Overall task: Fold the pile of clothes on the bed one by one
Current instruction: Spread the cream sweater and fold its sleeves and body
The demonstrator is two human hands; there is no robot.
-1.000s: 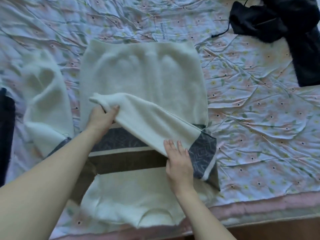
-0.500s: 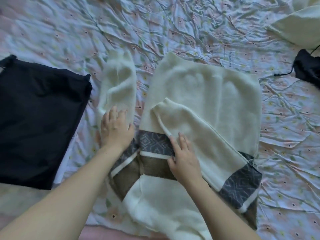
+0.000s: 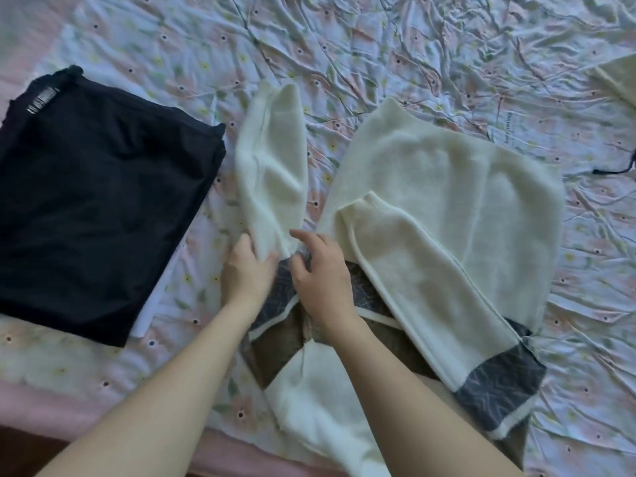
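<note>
A cream fleece sweater [image 3: 447,187] with grey patterned and brown bands lies flat on the floral bedsheet [image 3: 378,46]. One sleeve [image 3: 413,270] is folded diagonally across its body. The other sleeve [image 3: 272,160] stretches away up and to the left. My left hand [image 3: 247,270] grips the base of that outstretched sleeve. My right hand [image 3: 320,270] is right beside it, fingers curled into the fabric where the sleeve meets the grey band.
A folded black garment [image 3: 103,201] lies at the left, with a white piece [image 3: 151,304] showing under its near edge. A cream item [image 3: 619,77] and a black cord [image 3: 616,170] sit at the right edge. The bed's near edge runs along the bottom left.
My right hand left the folded sleeve and moved left to the base of the outstretched sleeve. My left hand shifted from lying on that sleeve to gripping it.
</note>
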